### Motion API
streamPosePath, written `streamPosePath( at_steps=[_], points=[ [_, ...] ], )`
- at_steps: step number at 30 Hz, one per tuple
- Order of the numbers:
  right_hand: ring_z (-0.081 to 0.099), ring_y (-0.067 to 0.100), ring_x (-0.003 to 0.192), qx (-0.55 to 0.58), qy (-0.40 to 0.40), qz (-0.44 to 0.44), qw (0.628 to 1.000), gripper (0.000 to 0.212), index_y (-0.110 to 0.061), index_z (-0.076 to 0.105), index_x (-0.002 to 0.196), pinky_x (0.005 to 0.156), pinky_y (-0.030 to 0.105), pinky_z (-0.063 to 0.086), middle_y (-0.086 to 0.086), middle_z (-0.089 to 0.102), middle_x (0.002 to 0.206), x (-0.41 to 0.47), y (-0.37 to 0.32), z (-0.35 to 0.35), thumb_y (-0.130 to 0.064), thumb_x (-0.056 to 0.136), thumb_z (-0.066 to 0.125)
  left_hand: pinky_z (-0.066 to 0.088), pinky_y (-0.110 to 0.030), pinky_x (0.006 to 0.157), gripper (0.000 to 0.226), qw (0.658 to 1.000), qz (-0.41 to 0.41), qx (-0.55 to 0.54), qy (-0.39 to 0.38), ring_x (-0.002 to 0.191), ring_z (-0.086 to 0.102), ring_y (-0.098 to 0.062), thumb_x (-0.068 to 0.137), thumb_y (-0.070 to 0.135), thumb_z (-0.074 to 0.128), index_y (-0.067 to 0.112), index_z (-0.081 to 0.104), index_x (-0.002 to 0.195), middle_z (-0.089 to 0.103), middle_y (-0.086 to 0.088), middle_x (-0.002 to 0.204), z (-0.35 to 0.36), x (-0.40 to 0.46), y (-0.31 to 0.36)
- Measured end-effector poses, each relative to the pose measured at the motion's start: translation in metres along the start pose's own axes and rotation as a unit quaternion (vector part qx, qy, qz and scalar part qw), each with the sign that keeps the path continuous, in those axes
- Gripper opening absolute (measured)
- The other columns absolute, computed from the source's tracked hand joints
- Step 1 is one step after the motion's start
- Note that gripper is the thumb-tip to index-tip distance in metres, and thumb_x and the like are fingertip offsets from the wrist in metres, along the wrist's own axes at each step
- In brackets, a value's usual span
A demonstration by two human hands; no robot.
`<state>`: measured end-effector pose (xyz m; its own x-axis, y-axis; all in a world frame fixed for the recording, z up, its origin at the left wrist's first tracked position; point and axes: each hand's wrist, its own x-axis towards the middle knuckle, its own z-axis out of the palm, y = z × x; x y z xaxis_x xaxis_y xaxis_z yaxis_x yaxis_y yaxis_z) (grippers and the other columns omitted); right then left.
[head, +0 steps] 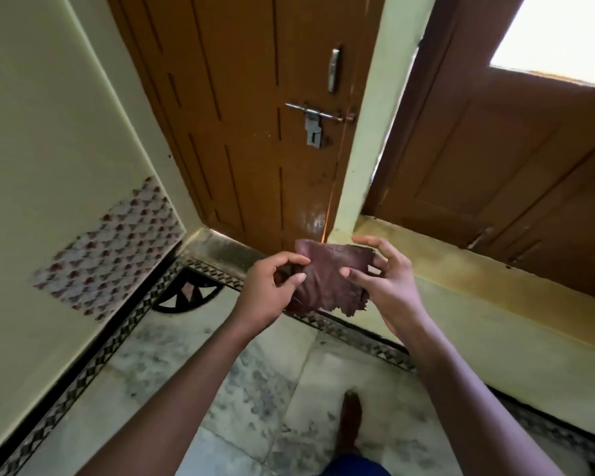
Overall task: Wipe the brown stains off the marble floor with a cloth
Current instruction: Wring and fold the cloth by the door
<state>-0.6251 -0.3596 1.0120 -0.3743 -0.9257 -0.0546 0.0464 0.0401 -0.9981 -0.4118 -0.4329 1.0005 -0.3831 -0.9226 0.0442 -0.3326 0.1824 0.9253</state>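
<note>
The person stands in a corner by a brown door [255, 115], both hands raised in front. The cloth [327, 280], reddish-brown and ragged-edged, is held in the air between them, well above the marble floor [193, 365]. The left hand [272, 290] pinches its left edge, fingers curled. The right hand [382, 280] has thumb on the cloth's face and fingers behind its right edge, loosely spread. The cloth's long axis runs hand to hand. Brown stains are not clearly distinguishable from the marble's grey mottling; the floor lies directly below, equally near either hand.
</note>
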Motion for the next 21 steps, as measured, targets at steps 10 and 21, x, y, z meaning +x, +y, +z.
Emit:
streamPosePath(
  at_steps=[10,21],
  points=[
    [0.079,0.022,0.087,-0.146,0.062,0.067,0.985,0.037,-0.023,0.077,0.097,0.054,0.052,0.066,0.001,0.077,0.108,0.125,0.062,-0.154,0.013,0.090,0.071,0.044,-0.033,0.121,0.055,0.991,-0.051,0.092,-0.080,0.140,0.054,-0.010,0.093,0.006,0.077,0.026,0.065,0.142,0.059,0.007,0.151,0.177,0.120,-0.006],
    [0.076,0.033,0.104,-0.161,0.125,0.182,0.962,0.036,-0.023,0.080,0.103,0.087,0.055,0.065,0.001,0.078,0.112,0.260,0.169,-0.211,0.006,0.084,0.076,0.037,-0.013,0.102,0.061,0.963,-0.028,0.176,-0.202,0.132,0.056,-0.023,0.086,-0.004,0.067,0.007,0.059,0.146,0.057,-0.010,0.146,0.274,0.260,-0.056]
  ],
)
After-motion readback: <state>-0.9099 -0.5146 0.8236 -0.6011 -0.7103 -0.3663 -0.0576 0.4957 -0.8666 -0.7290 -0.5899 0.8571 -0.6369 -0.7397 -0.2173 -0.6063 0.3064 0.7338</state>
